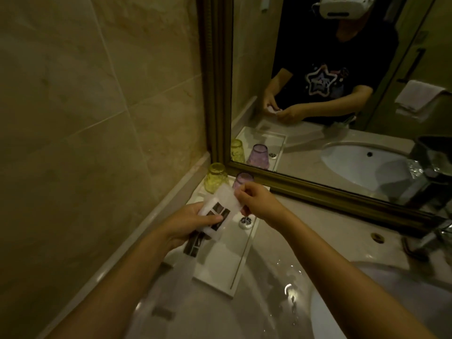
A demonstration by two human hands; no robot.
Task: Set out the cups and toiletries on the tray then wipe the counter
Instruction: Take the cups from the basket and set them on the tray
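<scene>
A white rectangular tray [220,272] lies on the counter in the corner by the tiled wall. At its far end stand a yellow cup [215,177] and a purple cup [242,180], both upside down. A small round item [245,221] lies on the tray near them. Above the tray my left hand [188,223] holds white toiletry packets with dark labels [219,211] from below. My right hand [256,200] pinches the top packet's upper right edge. Another dark-labelled packet [194,244] shows under my left hand.
A gold-framed mirror [220,94] rises behind the tray and reflects me and the cups. The basin [367,302] lies at the lower right, with wet drops on the counter [281,272] beside it. A faucet [425,241] stands at the right.
</scene>
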